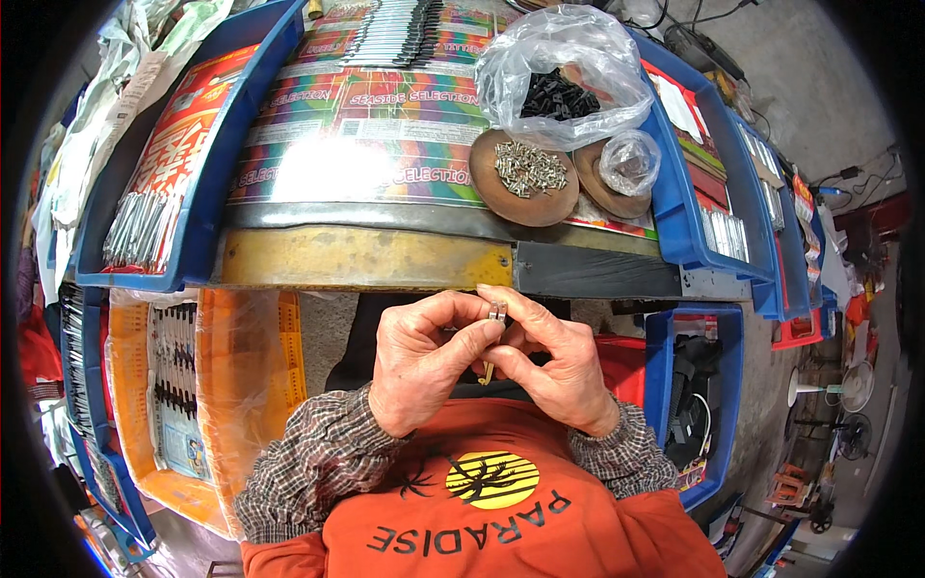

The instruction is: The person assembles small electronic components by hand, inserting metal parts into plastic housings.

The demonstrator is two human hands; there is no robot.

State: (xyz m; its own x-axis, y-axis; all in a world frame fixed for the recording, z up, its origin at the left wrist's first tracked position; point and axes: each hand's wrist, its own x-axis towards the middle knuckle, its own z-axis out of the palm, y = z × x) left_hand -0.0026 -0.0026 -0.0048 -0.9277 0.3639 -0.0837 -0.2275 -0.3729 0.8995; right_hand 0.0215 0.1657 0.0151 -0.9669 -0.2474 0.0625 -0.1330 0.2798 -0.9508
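My left hand (424,352) and my right hand (554,352) meet in front of my chest, just below the table's near edge. Both are closed, thumbs and fingertips pinching one small shiny metal piece (497,312). Its full shape is hidden by my fingers. Below the fingers a small brass-coloured piece (487,373) pokes out; whether it joins the metal piece I cannot tell. Beyond my hands, on the table, a round brown dish (506,199) holds many small silvery metal parts (530,170). Behind it, a clear plastic bag (491,72) contains small black parts (559,96).
The table edge (366,258) runs across ahead of me. Blue bins (207,207) with thin metal strips flank the table, another blue bin (711,236) at right. An orange crate (246,385) sits lower left, a blue bin of black parts (732,385) lower right. Metal strips (390,34) lie at the back.
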